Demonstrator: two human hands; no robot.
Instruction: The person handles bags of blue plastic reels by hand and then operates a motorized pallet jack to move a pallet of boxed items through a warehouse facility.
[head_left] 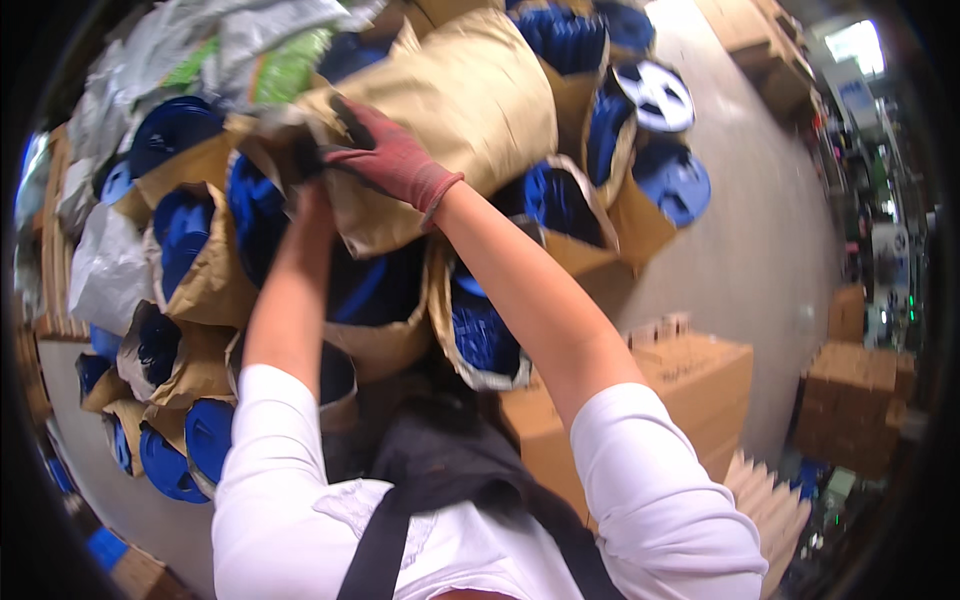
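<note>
A large brown paper sack (470, 95) lies across the top of a pile of similar sacks, its crumpled mouth facing left. My right hand (390, 160), in a red glove with dark fingertips, grips the folded edge of that mouth. Close beside it, my left hand (303, 155) is at the same edge, dark and smeared by motion, so its fingers do not show. Under and around both hands stand open paper sacks with blue round plastic parts (182, 235) inside. What the upper sack holds is hidden from here.
White and green plastic bags (270, 50) are heaped at the far left. A white disc with cutouts (653, 95) sits on the pile's right side. Cardboard boxes (690, 375) stand near my right arm, with more boxes (850, 400) beyond the grey floor (750, 230).
</note>
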